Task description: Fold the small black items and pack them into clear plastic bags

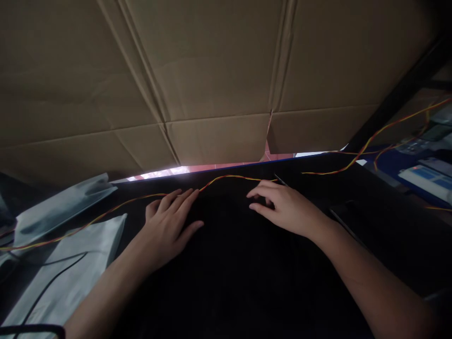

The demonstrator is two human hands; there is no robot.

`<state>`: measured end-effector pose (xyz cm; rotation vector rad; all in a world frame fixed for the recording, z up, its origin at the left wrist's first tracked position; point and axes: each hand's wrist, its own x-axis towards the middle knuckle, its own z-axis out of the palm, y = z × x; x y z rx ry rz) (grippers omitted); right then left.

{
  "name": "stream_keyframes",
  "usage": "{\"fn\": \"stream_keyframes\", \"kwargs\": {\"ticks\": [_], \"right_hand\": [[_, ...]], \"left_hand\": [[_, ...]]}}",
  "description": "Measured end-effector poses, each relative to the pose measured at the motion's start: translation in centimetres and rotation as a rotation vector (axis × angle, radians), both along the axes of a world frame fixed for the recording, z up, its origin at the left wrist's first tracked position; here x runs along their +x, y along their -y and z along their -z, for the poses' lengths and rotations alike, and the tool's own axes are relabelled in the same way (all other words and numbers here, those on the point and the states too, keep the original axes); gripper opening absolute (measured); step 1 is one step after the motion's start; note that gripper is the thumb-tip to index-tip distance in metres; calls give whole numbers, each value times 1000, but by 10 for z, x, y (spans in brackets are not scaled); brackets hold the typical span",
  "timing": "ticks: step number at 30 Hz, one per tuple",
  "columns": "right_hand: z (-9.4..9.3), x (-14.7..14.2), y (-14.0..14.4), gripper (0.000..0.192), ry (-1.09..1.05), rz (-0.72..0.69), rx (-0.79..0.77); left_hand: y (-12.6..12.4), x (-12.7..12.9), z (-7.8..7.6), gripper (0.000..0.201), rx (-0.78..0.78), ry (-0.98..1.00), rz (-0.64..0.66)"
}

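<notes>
A: How is the thin twisted red-and-yellow wire (226,177) laid out?

B: It is stretched in a loose wave across the far edge of the dark, matte work surface (233,273), just below the tall brown cardboard sheet (212,70). It is kept flat there, likely so it can be followed by touch.

A: And the hands?

B: The left hand (169,221) is rested palm down, fingers spread wide, fingertips at the wire. The right hand (282,207) is curled loosely, fingers narrowed near the wire; whether anything is pinched cannot be told. Silvery plastic bags (67,212) are lying at the left.
</notes>
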<state>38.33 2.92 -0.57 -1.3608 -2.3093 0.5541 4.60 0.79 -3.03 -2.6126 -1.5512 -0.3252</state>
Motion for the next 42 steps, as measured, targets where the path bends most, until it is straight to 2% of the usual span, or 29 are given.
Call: {"fn": "stream_keyframes", "kwargs": {"ticks": [3, 6, 11, 13, 18, 22, 25, 27, 29, 31, 34, 36, 38, 40, 42], "right_hand": [[10, 0, -1, 49, 48, -70, -4], [15, 4, -2, 53, 73, -107, -54], [13, 9, -2, 72, 7, -60, -118], [13, 6, -2, 61, -20, -25, -129], [16, -5, -4, 12, -106, -2, -16], [3, -1, -3, 13, -143, -2, -1], [-16, 9, 2, 13, -152, -98, -113], [-26, 13, 5, 18, -122, -221, -314], [-30, 15, 6, 32, -121, -277, -499], [-30, 15, 4, 45, -171, -215, -508], [-28, 19, 1, 47, -172, 13, -301], [-26, 27, 0, 45, -62, 137, -220], [-24, 35, 0, 50, 82, 168, -251], [-23, 40, 1, 61, 194, 128, -360], [-23, 42, 2, 54, 246, 82, -454]], "left_hand": [[-3, -2, -3, 57, 12, -26, -53], [-5, -2, -9, 51, 3, -30, -73], [-6, -2, -15, 43, -7, -5, -72], [-6, -1, -16, 39, -9, 13, -71], [-5, 1, -23, 28, 16, 120, -47], [0, -3, -40, 20, 0, 239, 35], [7, -9, -56, 15, -221, 295, 223], [10, -10, -60, 15, -470, 268, 288], [12, -9, -59, 18, -685, 217, 276], [11, -7, -54, 25, -776, 168, 241], [6, -8, -45, 39, -745, 117, 200], [2, -12, -41, 45, -687, 68, 160], [-3, -18, -37, 47, -621, 14, 99], [-6, -25, -34, 48, -573, -20, 48], [-8, -30, -31, 48, -556, -27, 26]]}}
